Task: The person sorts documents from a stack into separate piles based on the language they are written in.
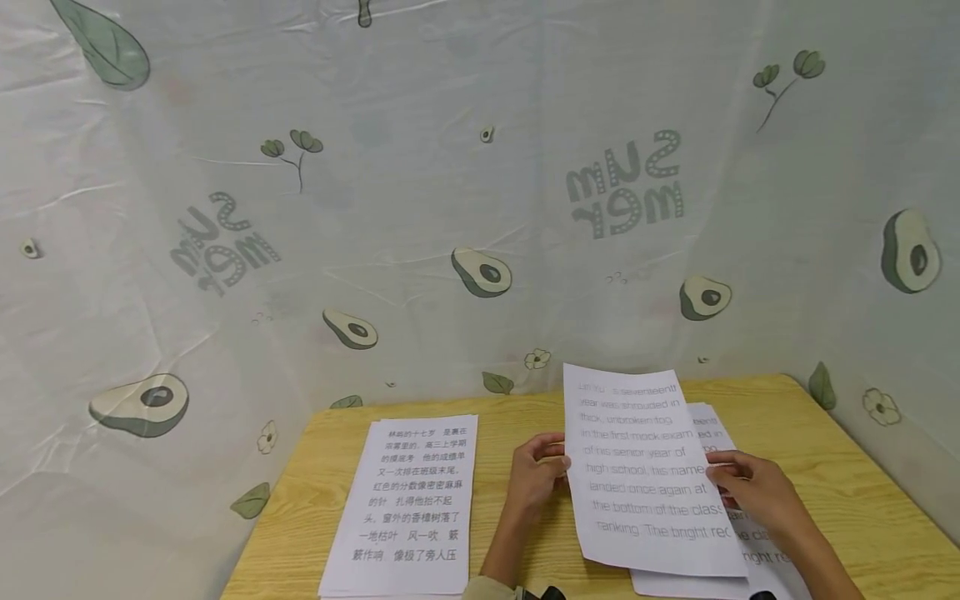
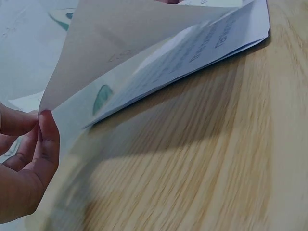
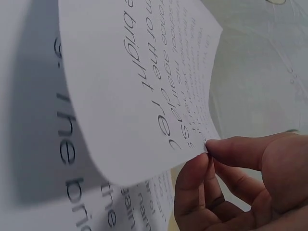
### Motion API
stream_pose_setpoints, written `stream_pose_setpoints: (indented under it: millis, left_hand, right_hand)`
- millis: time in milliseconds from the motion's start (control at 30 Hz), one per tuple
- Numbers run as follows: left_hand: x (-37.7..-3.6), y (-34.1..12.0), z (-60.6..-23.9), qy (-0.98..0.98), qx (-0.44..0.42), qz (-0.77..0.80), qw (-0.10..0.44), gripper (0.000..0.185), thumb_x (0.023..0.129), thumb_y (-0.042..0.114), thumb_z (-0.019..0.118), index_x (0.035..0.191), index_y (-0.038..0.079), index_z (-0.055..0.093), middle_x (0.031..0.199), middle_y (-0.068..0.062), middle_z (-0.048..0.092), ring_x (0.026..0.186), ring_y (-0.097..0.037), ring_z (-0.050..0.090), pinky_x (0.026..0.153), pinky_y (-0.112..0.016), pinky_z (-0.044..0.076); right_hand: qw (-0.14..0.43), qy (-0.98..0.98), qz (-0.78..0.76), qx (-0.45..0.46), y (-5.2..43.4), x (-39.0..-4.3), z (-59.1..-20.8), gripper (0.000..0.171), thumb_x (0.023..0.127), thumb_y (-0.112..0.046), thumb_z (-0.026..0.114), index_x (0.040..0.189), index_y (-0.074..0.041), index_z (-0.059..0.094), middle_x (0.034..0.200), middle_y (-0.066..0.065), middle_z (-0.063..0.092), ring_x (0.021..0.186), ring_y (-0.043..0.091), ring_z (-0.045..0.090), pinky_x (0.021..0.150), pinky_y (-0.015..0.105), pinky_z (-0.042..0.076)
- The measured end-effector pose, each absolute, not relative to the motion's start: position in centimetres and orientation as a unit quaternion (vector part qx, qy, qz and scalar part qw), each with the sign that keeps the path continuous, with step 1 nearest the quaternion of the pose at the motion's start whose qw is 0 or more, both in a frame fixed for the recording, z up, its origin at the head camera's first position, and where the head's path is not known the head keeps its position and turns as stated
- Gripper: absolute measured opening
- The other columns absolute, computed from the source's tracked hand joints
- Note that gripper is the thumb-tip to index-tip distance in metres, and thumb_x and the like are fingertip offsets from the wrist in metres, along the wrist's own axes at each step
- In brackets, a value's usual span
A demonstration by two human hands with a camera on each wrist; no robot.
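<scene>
A sheet of paper (image 1: pixel 637 475) printed with large English text is held up off the table, tilted, between both hands. My left hand (image 1: pixel 535 473) pinches its left edge; in the left wrist view the thumb and fingertips (image 2: pixel 48 126) meet on that edge. At the opposite edge, my right hand (image 1: pixel 757 492) pinches the paper, thumb on the printed face, as the right wrist view shows. Beneath and slightly to the right lies a stack of English-printed sheets (image 1: pixel 772 562), partly covered by the raised sheet.
A stack of sheets with Chinese text (image 1: pixel 408 500) lies on the left of the wooden table (image 1: pixel 292 500). Behind the table hangs a pale curtain (image 1: pixel 420 208) patterned with avocados and leaves.
</scene>
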State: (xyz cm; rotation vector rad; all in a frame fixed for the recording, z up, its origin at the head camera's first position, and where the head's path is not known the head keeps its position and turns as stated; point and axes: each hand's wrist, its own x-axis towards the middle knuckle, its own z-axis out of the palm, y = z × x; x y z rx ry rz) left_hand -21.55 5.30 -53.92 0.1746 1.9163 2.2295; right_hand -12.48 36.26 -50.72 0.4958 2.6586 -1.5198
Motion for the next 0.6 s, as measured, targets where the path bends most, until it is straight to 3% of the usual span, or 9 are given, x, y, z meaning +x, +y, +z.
stream_pose_setpoints:
  millis: [300,600]
  left_hand:
    - [-20.9,8.4,-54.3,0.649,0.05,0.754,0.087,0.036,0.087,-0.012,0.07,0.121,0.002,0.075,0.104,-0.01,0.071,0.077,-0.014,0.066,0.066,-0.027,0.058]
    - [-20.0,11.1,-54.7,0.66,0.033,0.746,0.085,0.035,0.086,-0.014,0.071,0.117,0.003,0.076,0.1,-0.009,0.069,0.076,-0.013,0.065,0.06,-0.025,0.057]
  right_hand:
    - [0.022,0.854,-0.496,0.156,39.6,-11.9,-51.3,0.054,0.11,-0.025,0.058,0.149,0.012,0.051,0.113,0.007,0.073,0.084,0.009,0.064,0.072,0.025,0.058]
    - [0.028,0.864,-0.481,0.148,41.7,-11.4,-51.5,0.058,0.112,-0.027,0.056,0.15,0.016,0.048,0.116,0.011,0.076,0.085,0.001,0.067,0.074,0.024,0.061]
